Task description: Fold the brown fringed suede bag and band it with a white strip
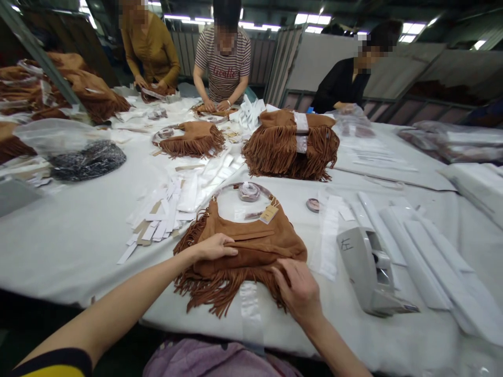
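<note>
A brown suede handbag (251, 235) with long fringe lies on the white-covered table in front of me, its strap looped away from me. My left hand (215, 247) pinches a fold on the bag's front panel between thumb and fingers. Gripping the lower right edge, just above the fringe, is my right hand (297, 288); its fingertips are partly hidden. A tan paper tag (269, 213) hangs at the strap's right end. Inside the strap loop rests a wrapped coiled strap (249, 191). Under the fringe, a clear plastic strip (250, 303) runs toward me.
A grey tape dispenser (359, 269) stands at right beside white flat packs (416, 251). Paper strips (165, 217) lie at left. Beyond are stacked fringed bags (291, 144), another fringed bag (192, 139) and a plastic bag (88, 159). Three people work across the table (78, 225).
</note>
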### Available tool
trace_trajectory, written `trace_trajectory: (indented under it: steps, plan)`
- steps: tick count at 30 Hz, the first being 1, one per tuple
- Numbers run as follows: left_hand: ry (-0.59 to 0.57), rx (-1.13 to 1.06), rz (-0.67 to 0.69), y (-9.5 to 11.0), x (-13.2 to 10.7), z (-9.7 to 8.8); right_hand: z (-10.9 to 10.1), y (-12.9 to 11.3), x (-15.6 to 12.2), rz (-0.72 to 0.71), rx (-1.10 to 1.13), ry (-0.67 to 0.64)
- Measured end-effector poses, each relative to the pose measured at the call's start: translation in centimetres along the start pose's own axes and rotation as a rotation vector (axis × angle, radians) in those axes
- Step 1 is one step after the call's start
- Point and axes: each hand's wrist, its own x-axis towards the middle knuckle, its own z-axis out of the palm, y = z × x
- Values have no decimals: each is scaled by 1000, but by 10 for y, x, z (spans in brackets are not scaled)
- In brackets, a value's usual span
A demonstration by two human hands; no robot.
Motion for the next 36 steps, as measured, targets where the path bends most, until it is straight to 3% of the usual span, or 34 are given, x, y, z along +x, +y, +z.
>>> trace_trajectory:
  steps: [3, 5, 8, 11, 16, 21, 30, 33, 36]
  plan:
    - [-44, -136, -33, -5, 1, -2, 3, -30, -27, 118, 67, -74]
    - [-65, -190, -46, -5, 1, -2, 14, -46, -34, 177, -27, -175]
    - [-73, -205, -46, -2, 0, -3, 34, -58, -29, 279, -274, -314]
    - [-62, -164, -10, 3, -2, -2, 48, -55, -17, 321, -442, -389]
    - [-25, -125, 12, 7, -5, 0, 45, -40, -12, 162, -520, -544]
    - [-5, -158, 10, 5, -6, 0, 35, -41, -15, 63, -427, -489]
    - [-32, 162, 92, 10, -7, 0, 59, -34, -13, -113, -389, -557]
    - [-98, 217, 76, 22, 7, -12, 61, -29, -7, -167, -332, -594]
    - [58, 277, 136, 29, 36, -21, 62, -27, 2, -183, -269, -606]
